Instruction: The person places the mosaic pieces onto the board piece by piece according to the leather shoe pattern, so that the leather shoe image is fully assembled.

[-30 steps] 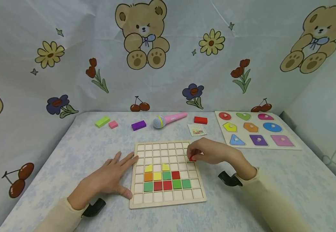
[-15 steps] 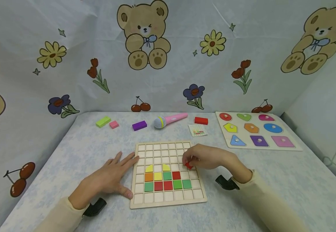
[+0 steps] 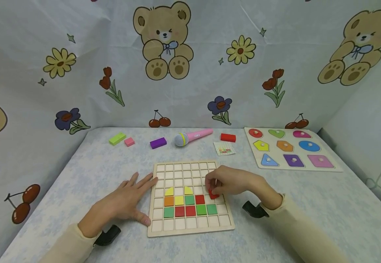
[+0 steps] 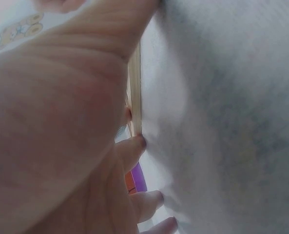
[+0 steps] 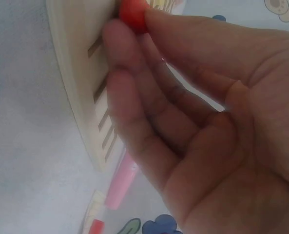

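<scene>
A wooden grid board (image 3: pixel 190 233) lies on the table between both hands. My left hand (image 3: pixel 119 202) rests flat with spread fingers, its thumb and fingertips at the board's left edge. Between thumb and fingers my right hand (image 3: pixel 231 180) pinches a red tile (image 3: pixel 213 195), low over the board's right side. In the right wrist view the red tile (image 5: pixel 133 14) shows a rounded edge. Two rows of coloured square tiles fill several cells, among them an orange tile (image 3: pixel 169 201) and a red tile (image 3: pixel 199 199). Above them sit two yellow rounded tiles (image 3: pixel 169 191).
Behind the board lie a pattern card (image 3: pixel 224 148), a pink toy microphone (image 3: pixel 193 136), a red block (image 3: pixel 228 137), a purple block (image 3: pixel 158 143), a pink block (image 3: pixel 129 141) and a green block (image 3: pixel 117 138). A shape puzzle (image 3: pixel 292 149) lies at the back right.
My right hand has moved left and toward me over the board with the red tile, which now shows more below the fingers. The left hand has stayed at the board's edge.
</scene>
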Demonstrator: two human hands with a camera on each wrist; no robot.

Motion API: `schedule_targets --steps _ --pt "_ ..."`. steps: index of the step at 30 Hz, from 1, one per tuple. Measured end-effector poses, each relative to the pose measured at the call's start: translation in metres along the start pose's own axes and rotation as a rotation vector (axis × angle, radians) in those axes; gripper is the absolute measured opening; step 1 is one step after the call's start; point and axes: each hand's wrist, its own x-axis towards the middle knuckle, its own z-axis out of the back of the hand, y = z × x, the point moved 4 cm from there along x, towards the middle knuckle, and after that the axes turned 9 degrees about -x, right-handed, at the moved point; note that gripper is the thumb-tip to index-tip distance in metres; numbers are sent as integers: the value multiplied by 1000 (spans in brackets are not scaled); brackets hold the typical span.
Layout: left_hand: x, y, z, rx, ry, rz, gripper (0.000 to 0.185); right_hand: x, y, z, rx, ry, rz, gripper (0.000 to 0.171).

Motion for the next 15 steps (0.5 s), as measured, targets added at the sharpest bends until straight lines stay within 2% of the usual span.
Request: schedule_targets --steps 15 --pt "1 1 0 3 5 -4 126 1 4 -1 -14 -33 8 7"
